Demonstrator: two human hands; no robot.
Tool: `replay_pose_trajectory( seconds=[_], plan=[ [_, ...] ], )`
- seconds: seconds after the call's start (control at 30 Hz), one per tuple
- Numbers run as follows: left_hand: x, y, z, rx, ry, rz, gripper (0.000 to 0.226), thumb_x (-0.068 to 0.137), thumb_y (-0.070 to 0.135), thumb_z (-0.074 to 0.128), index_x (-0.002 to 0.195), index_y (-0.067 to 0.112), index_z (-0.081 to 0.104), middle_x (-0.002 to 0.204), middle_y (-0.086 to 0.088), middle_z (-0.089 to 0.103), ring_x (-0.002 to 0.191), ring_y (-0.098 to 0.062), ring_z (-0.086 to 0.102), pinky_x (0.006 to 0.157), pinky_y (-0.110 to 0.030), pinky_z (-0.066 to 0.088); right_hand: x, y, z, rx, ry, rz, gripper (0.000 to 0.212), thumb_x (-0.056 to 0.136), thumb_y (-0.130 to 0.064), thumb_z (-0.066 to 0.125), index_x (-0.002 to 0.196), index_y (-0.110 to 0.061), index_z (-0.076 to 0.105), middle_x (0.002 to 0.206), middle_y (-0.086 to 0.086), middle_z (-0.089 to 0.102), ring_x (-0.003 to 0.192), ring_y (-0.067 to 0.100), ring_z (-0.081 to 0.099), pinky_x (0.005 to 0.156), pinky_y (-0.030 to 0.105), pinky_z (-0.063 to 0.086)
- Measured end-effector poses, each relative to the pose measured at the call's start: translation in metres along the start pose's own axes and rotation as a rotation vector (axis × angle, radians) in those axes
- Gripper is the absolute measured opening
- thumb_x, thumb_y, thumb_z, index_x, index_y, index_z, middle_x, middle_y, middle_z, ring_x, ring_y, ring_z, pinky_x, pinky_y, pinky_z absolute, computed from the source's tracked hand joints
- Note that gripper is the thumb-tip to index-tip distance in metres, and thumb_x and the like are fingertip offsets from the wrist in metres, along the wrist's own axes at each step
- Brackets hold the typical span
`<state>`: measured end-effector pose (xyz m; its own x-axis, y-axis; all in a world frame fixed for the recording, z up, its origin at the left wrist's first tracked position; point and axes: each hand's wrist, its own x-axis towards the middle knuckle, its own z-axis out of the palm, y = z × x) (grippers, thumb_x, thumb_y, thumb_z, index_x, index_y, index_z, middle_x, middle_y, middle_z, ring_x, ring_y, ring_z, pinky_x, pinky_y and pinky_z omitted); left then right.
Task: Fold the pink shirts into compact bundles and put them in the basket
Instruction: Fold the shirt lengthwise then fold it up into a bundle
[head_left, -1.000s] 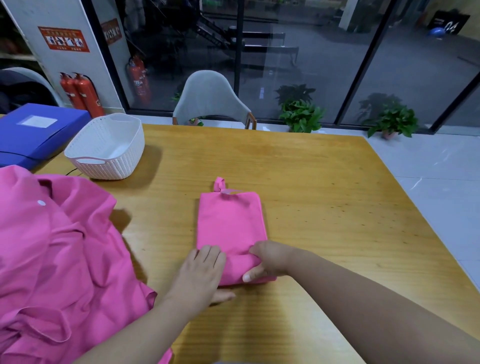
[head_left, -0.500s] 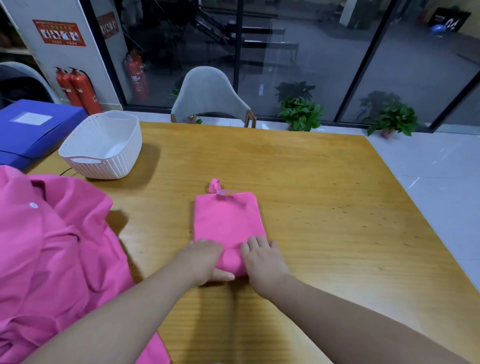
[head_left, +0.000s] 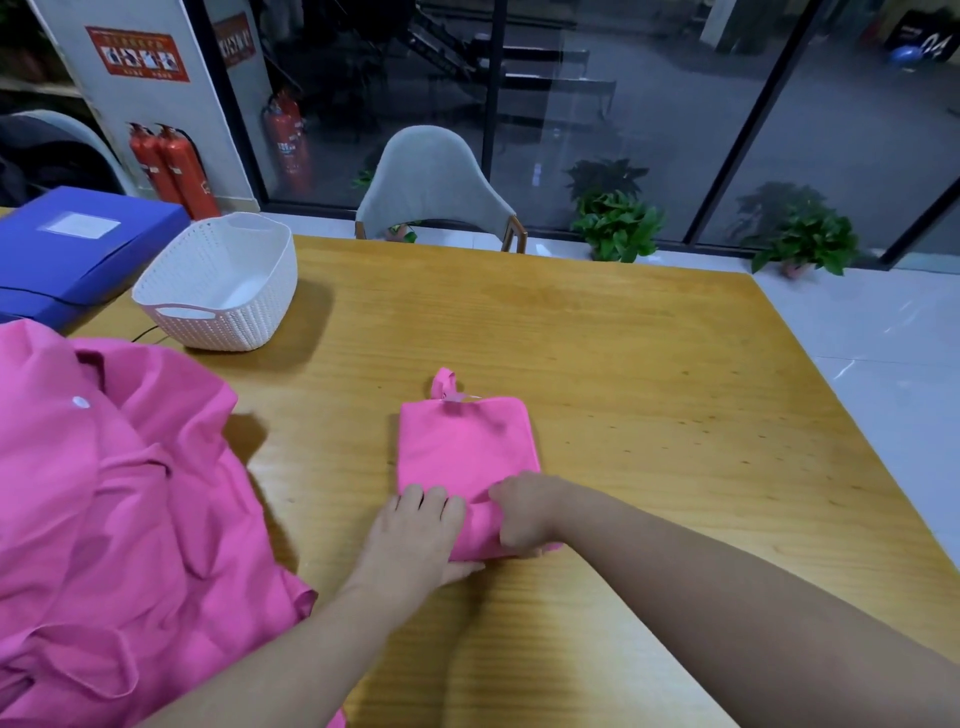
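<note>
At six o'clock on the table (head_left: 623, 364), a folded shirt (head_left: 462, 447) is gripped by the left hand (head_left: 415, 535) and right hand (head_left: 522, 514). At ten o'clock the basket (head_left: 218, 291) holds nothing; unfolded shirts (head_left: 114, 519) are left at eight o'clock.

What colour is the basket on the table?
White, with a woven pattern; the basket shows in the head view.
</note>
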<state>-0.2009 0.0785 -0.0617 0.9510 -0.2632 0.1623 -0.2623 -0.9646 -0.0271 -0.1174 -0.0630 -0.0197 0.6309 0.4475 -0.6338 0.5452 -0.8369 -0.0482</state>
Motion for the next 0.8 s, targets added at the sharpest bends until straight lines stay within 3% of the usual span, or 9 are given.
replay_pose_trajectory(
  seconds=[0.13, 0.2, 0.27, 0.37, 0.47, 0.53, 0.6, 0.7, 0.8],
  plan=[
    [0.013, -0.010, -0.008, -0.060, -0.142, 0.022, 0.071, 0.034, 0.076, 0.076, 0.071, 0.017, 0.061, 0.066, 0.002, 0.058, 0.060, -0.020, 0.059, 0.051, -0.025, 0.048, -0.017, -0.001, 0.010, -0.053, 0.229, -0.035, 0.053, 0.079, -0.023, 0.055, 0.128, -0.009, 0.043, 0.128, 0.010, 0.047, 0.118, 0.028, 0.045, 0.093, 0.039, 0.042],
    [0.021, -0.014, -0.014, -0.075, -0.224, 0.012, 0.072, 0.057, 0.075, 0.069, 0.097, 0.015, 0.060, 0.092, -0.002, 0.061, 0.088, -0.023, 0.059, 0.075, -0.031, 0.051, -0.030, -0.003, 0.016, -0.183, 0.381, -0.075, 0.053, 0.079, -0.027, 0.055, 0.125, -0.007, 0.040, 0.123, 0.012, 0.042, 0.115, 0.030, 0.042, 0.090, 0.042, 0.038],
    [0.027, -0.017, -0.018, -0.153, -0.363, -0.024, 0.071, 0.071, 0.071, 0.061, 0.114, 0.015, 0.052, 0.111, -0.003, 0.057, 0.105, -0.024, 0.052, 0.091, -0.035, 0.043, -0.035, -0.008, 0.027, -0.302, 0.503, -0.088, 0.061, 0.065, -0.035, 0.069, 0.115, -0.007, 0.051, 0.108, 0.010, 0.052, 0.097, 0.028, 0.051, 0.080, 0.041, 0.043],
    [0.036, -0.021, -0.026, -0.276, -0.497, -0.060, 0.066, 0.074, 0.067, 0.063, 0.111, 0.013, 0.052, 0.113, -0.006, 0.060, 0.103, -0.025, 0.053, 0.083, -0.033, 0.039, -0.029, -0.015, 0.043, -0.258, 0.554, -0.034, 0.076, 0.029, -0.035, 0.086, 0.096, -0.009, 0.062, 0.080, 0.006, 0.058, 0.069, 0.024, 0.056, 0.063, 0.033, 0.049],
    [0.037, -0.020, -0.029, -0.313, -0.619, -0.096, 0.073, 0.074, 0.067, 0.063, 0.120, 0.012, 0.051, 0.119, -0.007, 0.060, 0.106, -0.026, 0.055, 0.079, -0.031, 0.038, -0.029, -0.017, 0.042, -0.197, 0.526, 0.002, 0.070, 0.029, -0.028, 0.088, 0.093, -0.014, 0.063, 0.079, 0.003, 0.058, 0.069, 0.023, 0.057, 0.060, 0.032, 0.047],
    [0.034, -0.017, -0.031, -0.270, -0.601, -0.104, 0.075, 0.073, 0.066, 0.064, 0.122, 0.012, 0.049, 0.121, -0.007, 0.058, 0.110, -0.026, 0.053, 0.085, -0.032, 0.040, -0.032, -0.017, 0.036, -0.161, 0.468, -0.022, 0.065, 0.056, -0.025, 0.081, 0.113, -0.012, 0.051, 0.104, 0.007, 0.055, 0.094, 0.027, 0.054, 0.078, 0.038, 0.044],
    [0.024, -0.012, -0.031, -0.132, -0.414, -0.040, 0.079, 0.064, 0.063, 0.073, 0.117, 0.011, 0.050, 0.115, -0.007, 0.058, 0.106, -0.026, 0.054, 0.084, -0.035, 0.042, -0.030, -0.014, 0.031, -0.186, 0.456, -0.064, 0.057, 0.075, -0.020, 0.067, 0.123, -0.012, 0.039, 0.119, 0.009, 0.047, 0.110, 0.029, 0.047, 0.089, 0.040, 0.037],
    [0.007, -0.001, -0.027, 0.079, -0.218, 0.054, 0.092, 0.023, 0.055, 0.089, 0.094, 0.008, 0.054, 0.080, -0.007, 0.057, 0.072, -0.024, 0.053, 0.055, -0.035, 0.045, -0.028, -0.014, 0.018, -0.148, 0.359, -0.046, 0.051, 0.076, -0.021, 0.062, 0.121, -0.012, 0.040, 0.121, 0.009, 0.049, 0.110, 0.029, 0.049, 0.087, 0.038, 0.039],
    [-0.001, 0.007, -0.019, 0.043, -0.169, 0.042, 0.088, 0.019, 0.061, 0.087, 0.083, 0.008, 0.056, 0.070, -0.006, 0.055, 0.062, -0.023, 0.052, 0.049, -0.033, 0.044, -0.026, -0.014, 0.010, -0.119, 0.259, -0.072, 0.046, 0.077, -0.023, 0.062, 0.119, -0.011, 0.043, 0.118, 0.010, 0.054, 0.108, 0.029, 0.054, 0.081, 0.035, 0.042]
  ],
)
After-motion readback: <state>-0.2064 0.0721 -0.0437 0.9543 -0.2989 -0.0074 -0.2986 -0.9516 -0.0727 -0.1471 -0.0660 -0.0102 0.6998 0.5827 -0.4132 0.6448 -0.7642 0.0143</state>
